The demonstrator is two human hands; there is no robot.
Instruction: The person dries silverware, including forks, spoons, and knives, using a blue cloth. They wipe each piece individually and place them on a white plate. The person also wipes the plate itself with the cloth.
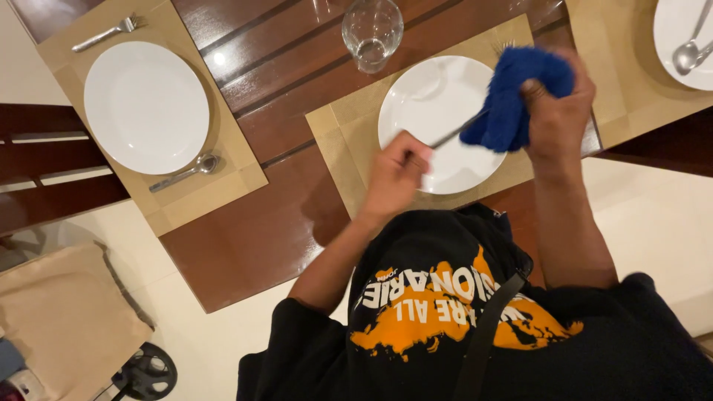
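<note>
My left hand point(397, 172) is closed around the handle of a thin metal utensil point(457, 132), held over a white plate point(423, 96). The utensil's far end is buried in a blue cloth point(512, 96), so I cannot tell what kind it is. My right hand point(558, 111) grips that cloth, bunched around the utensil, above the plate's right edge. The plate rests on a tan placemat point(345, 141). Fork tines point(503, 47) peek out just beyond the cloth.
A clear drinking glass point(372, 31) stands behind the plate on the dark wooden table point(275, 215). At left, another placemat carries a white plate point(145, 106), a fork point(104, 35) and a spoon point(184, 173). A third plate point(672, 37) with a spoon point(689, 50) is top right. A cushioned chair point(59, 319) is lower left.
</note>
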